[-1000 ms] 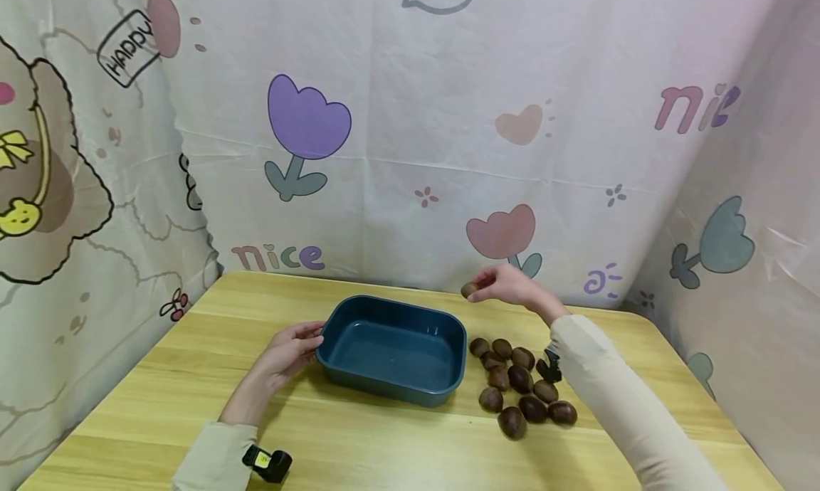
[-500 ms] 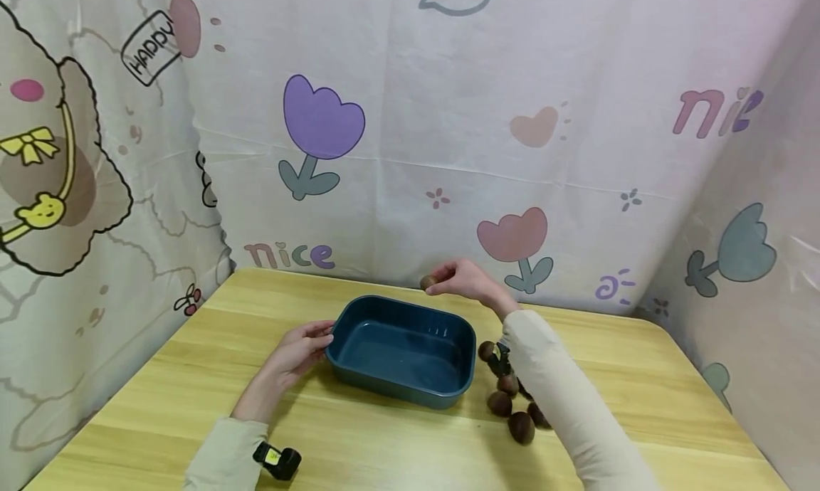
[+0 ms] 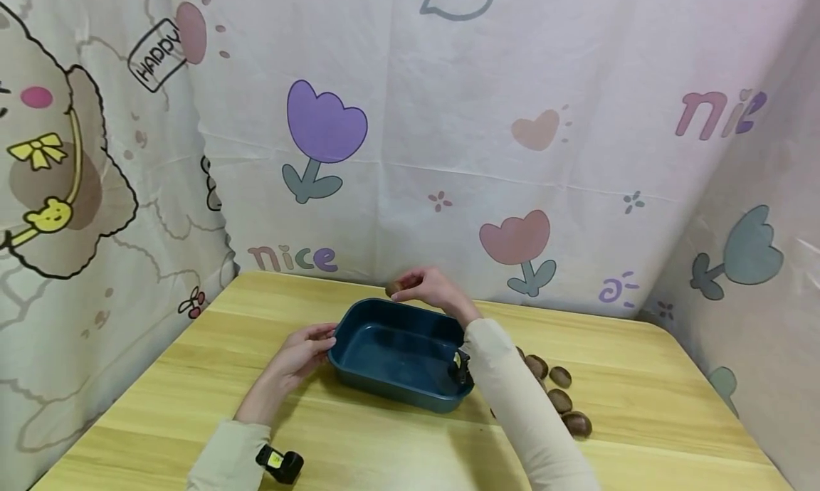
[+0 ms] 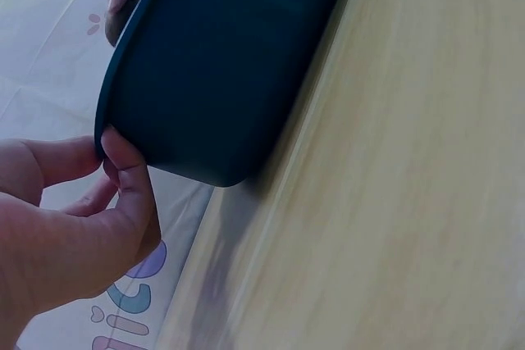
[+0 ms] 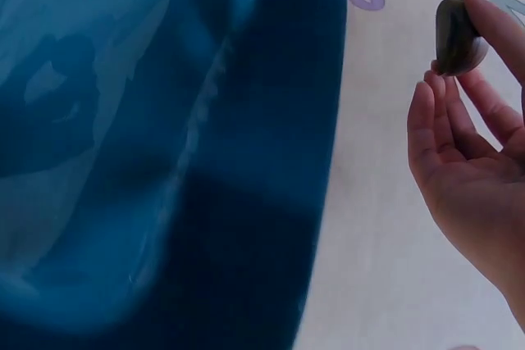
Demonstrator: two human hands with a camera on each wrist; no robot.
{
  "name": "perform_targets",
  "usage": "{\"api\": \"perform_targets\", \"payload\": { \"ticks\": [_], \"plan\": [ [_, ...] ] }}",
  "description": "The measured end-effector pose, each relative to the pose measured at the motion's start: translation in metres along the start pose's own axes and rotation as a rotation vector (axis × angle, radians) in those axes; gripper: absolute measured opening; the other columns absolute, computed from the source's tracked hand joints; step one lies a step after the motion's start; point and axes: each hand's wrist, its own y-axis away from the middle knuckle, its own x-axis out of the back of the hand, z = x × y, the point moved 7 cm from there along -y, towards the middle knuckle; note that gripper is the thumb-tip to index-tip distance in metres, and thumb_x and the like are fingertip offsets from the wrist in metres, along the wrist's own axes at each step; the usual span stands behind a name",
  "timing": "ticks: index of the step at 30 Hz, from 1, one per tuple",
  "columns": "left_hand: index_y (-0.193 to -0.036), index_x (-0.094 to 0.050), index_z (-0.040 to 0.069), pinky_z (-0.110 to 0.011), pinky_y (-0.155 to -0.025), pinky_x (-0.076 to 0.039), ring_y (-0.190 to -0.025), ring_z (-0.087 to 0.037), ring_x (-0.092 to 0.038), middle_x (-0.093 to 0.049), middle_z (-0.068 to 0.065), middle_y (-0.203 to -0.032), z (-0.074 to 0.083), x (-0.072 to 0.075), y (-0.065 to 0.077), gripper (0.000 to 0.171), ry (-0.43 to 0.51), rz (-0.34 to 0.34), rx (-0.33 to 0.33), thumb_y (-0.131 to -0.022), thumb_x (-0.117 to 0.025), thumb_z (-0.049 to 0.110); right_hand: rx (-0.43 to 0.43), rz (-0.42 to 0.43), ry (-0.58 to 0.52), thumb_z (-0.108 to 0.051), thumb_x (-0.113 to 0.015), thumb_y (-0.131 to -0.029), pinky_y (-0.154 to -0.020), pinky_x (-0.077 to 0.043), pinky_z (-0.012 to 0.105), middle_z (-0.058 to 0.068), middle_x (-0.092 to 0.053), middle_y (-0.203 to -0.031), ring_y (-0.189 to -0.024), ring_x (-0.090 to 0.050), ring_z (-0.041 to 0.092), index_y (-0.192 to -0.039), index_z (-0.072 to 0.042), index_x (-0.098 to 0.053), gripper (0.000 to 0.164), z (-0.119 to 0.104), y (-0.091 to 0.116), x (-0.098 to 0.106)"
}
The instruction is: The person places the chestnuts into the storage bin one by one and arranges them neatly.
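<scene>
My left hand (image 3: 297,356) holds the left end of a deep blue rectangular dish (image 3: 392,393). In the left wrist view its thumb and fingers (image 4: 135,194) pinch the dish's rim, and the dish stands on the wooden table. My right hand (image 3: 432,289) pinches a brown chestnut (image 3: 393,289) between thumb and fingertips, up over the far rim of the dish. The right wrist view shows the chestnut (image 5: 458,37) held at the fingertips, beyond the dish's long edge. The visible part of the dish's inside is bare.
Several chestnuts (image 3: 559,401) lie on the table (image 3: 647,377) right of the dish, partly hidden by the right sleeve (image 3: 519,405). A printed curtain (image 3: 410,121) hangs right behind the table's back edge. Black wrist cameras sit on both cuffs.
My right hand has carried the chestnut leftward, from right of the dish to over its far rim. The right sleeve now covers part of the chestnut pile. The left hand keeps its grip.
</scene>
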Motion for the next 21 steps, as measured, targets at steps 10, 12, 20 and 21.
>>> {"api": "perform_targets", "payload": {
  "ticks": [10, 12, 20, 21],
  "plan": [
    [-0.138, -0.036, -0.015, -0.022, -0.067, -0.045, -0.079, -0.010, -0.053, -0.055, -0.004, -0.102, -0.001, 0.002, 0.000, 0.044, 0.004, 0.007, -0.007, -0.098, -0.049, -0.003, 0.001, -0.063, 0.042, -0.021, -0.076, -0.084, -0.085, -0.048, 0.031, 0.001, -0.068, -0.104, -0.092, -0.059, 0.016, -0.114, -0.008, -0.071, 0.033, 0.003, -0.011, -0.032],
    [-0.138, -0.036, -0.016, -0.022, -0.067, -0.045, -0.079, -0.010, -0.053, -0.055, -0.004, -0.102, -0.002, 0.002, 0.000, 0.044, 0.009, 0.006, -0.008, -0.097, -0.049, -0.003, 0.005, -0.098, 0.051, -0.020, -0.076, -0.085, -0.086, -0.047, 0.030, 0.001, -0.068, -0.106, -0.092, -0.058, 0.015, -0.117, -0.008, -0.070, 0.035, 0.002, -0.013, -0.041],
    [-0.136, -0.036, -0.017, -0.023, -0.067, -0.043, -0.078, -0.010, -0.052, -0.055, -0.004, -0.103, -0.002, -0.002, 0.000, 0.043, -0.003, -0.028, -0.032, -0.098, -0.049, -0.002, 0.028, -0.177, 0.120, -0.014, -0.072, -0.089, -0.085, -0.048, 0.028, 0.005, -0.067, -0.105, -0.088, -0.057, 0.016, -0.120, -0.004, -0.067, 0.033, 0.007, -0.013, -0.060],
    [-0.136, -0.037, -0.017, -0.023, -0.066, -0.043, -0.077, -0.010, -0.052, -0.055, -0.004, -0.103, -0.002, -0.001, -0.001, 0.043, -0.003, -0.026, -0.032, -0.098, -0.049, -0.002, 0.035, -0.179, 0.135, -0.014, -0.071, -0.089, -0.085, -0.048, 0.028, 0.004, -0.067, -0.106, -0.088, -0.057, 0.016, -0.120, -0.005, -0.067, 0.033, 0.008, -0.013, -0.061]
  ]
}}
